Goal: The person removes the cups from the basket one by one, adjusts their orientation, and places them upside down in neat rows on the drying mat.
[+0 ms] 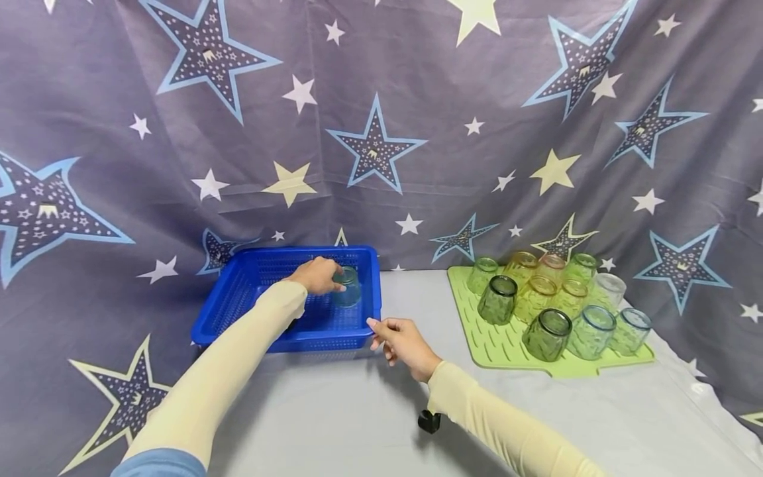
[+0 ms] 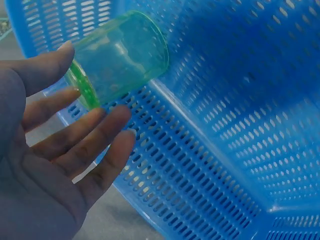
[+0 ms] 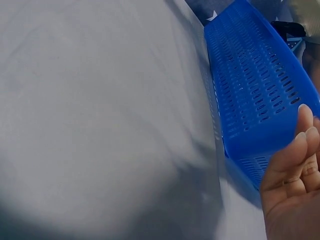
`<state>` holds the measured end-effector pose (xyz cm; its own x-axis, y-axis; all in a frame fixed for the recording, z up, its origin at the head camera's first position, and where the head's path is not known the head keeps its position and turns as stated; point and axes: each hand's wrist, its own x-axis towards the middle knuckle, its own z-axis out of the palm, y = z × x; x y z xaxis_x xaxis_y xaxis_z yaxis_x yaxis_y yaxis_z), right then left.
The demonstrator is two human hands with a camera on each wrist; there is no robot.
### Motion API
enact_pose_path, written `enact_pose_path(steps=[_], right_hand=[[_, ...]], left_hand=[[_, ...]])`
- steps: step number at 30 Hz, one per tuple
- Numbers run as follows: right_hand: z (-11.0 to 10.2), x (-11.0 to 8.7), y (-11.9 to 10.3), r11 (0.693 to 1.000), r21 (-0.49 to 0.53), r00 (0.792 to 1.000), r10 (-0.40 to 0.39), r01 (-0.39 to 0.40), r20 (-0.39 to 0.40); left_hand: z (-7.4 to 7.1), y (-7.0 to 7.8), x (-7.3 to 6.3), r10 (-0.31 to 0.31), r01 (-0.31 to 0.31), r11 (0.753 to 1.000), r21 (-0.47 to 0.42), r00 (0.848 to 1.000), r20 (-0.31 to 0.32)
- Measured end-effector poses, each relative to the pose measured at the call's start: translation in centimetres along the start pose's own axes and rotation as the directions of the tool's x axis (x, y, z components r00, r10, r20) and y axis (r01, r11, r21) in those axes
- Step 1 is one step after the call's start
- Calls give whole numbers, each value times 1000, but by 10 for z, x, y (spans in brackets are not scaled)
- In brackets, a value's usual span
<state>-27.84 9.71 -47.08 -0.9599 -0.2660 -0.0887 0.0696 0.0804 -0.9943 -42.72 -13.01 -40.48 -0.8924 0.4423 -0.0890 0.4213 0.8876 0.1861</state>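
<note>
Inside the blue plastic basket (image 1: 286,341), near its right end, stands a clear greenish glass (image 1: 348,295). My left hand (image 1: 318,275) pinches the glass from its left side at the upper end. In the left wrist view, the thumb and forefinger lie at the thick, bright green end of the glass (image 2: 120,55), while the other fingers stay spread beside it. At the basket's front right corner, my right hand (image 1: 405,341) holds the rim with its thumb on top and its fingers bent below. The right wrist view has that hand (image 3: 295,185) against the basket's corner.
To the right, a light green drying mat (image 1: 507,354) bears several tinted glasses, among them a dark green one (image 1: 547,336) and a blue-rimmed one (image 1: 591,333). A star-patterned cloth (image 1: 381,212) hangs behind. Under the right forearm sits a small black object (image 1: 429,421).
</note>
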Motion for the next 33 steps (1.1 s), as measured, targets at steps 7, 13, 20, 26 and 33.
enact_pose_path(steps=[7,13,20,26,33], right_hand=[[0,-1,-2,1000,4,1000,-7,7,1],[-2,0,-1,1000,5,1000,-5,5,-3],[0,-1,2,1000,14,1000,-2,2,2],[1,0,4,1000,19,1000,-1,1,6],[-1,1,2,1000,11,1000,-3,3,7]], left_hand=[[-6,-4,-2,17,-12,996,87,998,-60],[-6,-10,-1,4,2,996,91,998,-69],[-2,-11,-4,24,-21,994,106,999,-23],[2,-12,-5,36,-39,994,100,999,29],[-2,-11,-5,19,-20,1000,19,998,63]])
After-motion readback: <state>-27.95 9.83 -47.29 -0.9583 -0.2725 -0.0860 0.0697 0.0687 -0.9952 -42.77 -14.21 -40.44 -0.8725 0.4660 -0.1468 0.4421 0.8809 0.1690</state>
